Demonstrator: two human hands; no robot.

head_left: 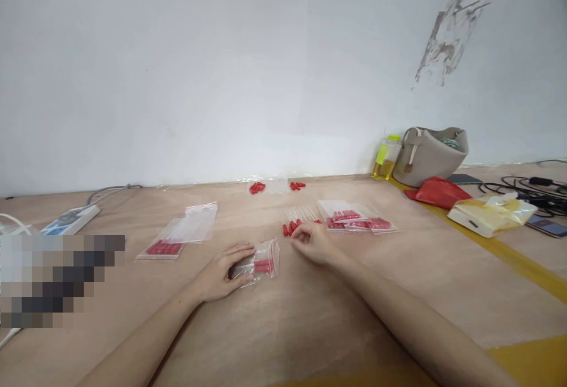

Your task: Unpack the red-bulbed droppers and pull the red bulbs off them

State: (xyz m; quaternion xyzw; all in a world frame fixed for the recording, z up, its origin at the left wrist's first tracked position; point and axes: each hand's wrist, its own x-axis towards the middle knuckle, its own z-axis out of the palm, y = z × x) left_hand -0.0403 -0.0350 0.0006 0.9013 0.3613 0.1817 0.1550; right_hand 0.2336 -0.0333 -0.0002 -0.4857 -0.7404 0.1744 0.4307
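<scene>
My left hand rests on the table with thumb and fingers at the two sides of a small clear zip bag, holding it. Inside this bag lie red-ended pieces, and its red-lined mouth faces right. My right hand is bent over a row of thin white sticks with red ends, thumb and fingertips pinched together at the nearest red ends. Whatever is between those fingertips is hidden.
Filled zip bags lie right of the sticks; another filled bag and flat bags lie left. Small red pieces sit by the wall. A bottle, grey bag, tissue pack and power strip stand around.
</scene>
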